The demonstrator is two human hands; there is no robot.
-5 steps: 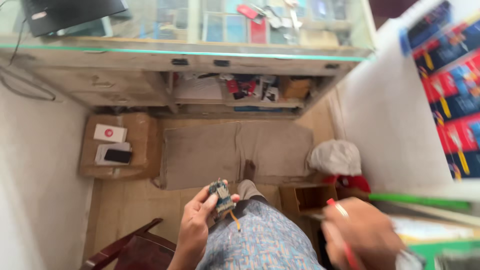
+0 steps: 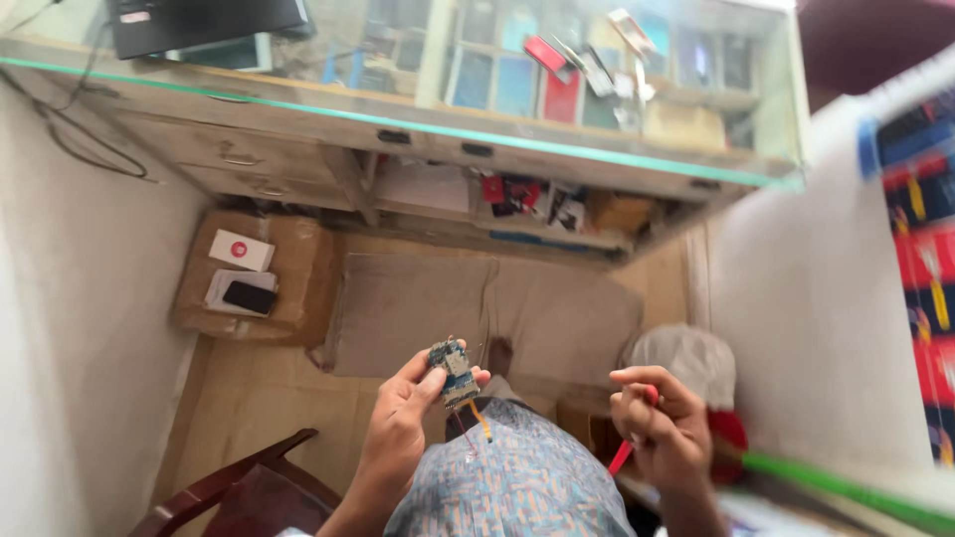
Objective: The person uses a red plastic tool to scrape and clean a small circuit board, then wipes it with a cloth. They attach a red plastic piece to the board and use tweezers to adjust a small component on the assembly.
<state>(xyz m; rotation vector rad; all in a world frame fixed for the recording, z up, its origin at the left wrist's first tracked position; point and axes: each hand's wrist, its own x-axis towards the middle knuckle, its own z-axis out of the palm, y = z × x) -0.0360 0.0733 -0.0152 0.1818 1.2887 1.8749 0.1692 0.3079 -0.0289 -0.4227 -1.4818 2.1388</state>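
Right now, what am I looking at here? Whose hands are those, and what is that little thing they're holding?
This picture comes from a camera worn on a person's head, looking down, so the hands are that person's own. The left hand holds up a small blue-green circuit board with a thin orange strip hanging from it. The right hand grips a slim red tool. Below is the lap in patterned blue cloth. On the floor sits a brown cardboard box with a white box and a dark phone on top. Ahead is a glass-topped counter with phones and small parts inside.
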